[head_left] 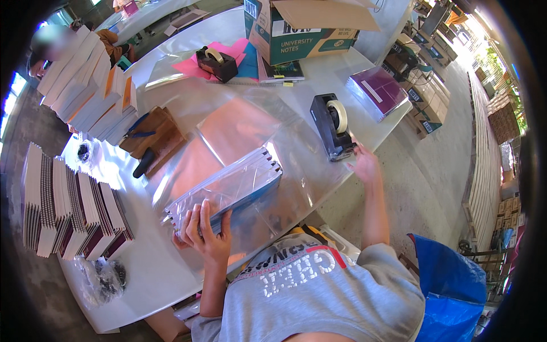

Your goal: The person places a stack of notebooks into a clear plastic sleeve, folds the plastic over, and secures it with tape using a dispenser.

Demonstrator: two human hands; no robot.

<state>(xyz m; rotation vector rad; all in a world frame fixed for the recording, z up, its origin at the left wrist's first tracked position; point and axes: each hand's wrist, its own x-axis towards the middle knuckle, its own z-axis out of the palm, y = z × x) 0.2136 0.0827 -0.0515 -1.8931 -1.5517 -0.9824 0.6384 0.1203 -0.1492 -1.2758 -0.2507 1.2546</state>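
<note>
A stack of spiral notebooks in clear plastic wrap lies slanted before me on the table. My left hand grips its near left end, fingers over the top and thumb along the side. To the right stands a black tape dispenser with a roll of clear tape. My right hand is at the dispenser's near end, fingertips pinched at its cutting edge where the tape comes off; the strip itself is too fine to make out. Clear plastic sheets spread under the notebooks.
Upright spiral notebooks and a tall notebook stack stand at left, near a wooden holder with pliers. Farther back are a second tape dispenser and an open carton. Purple notebooks lie at the right edge.
</note>
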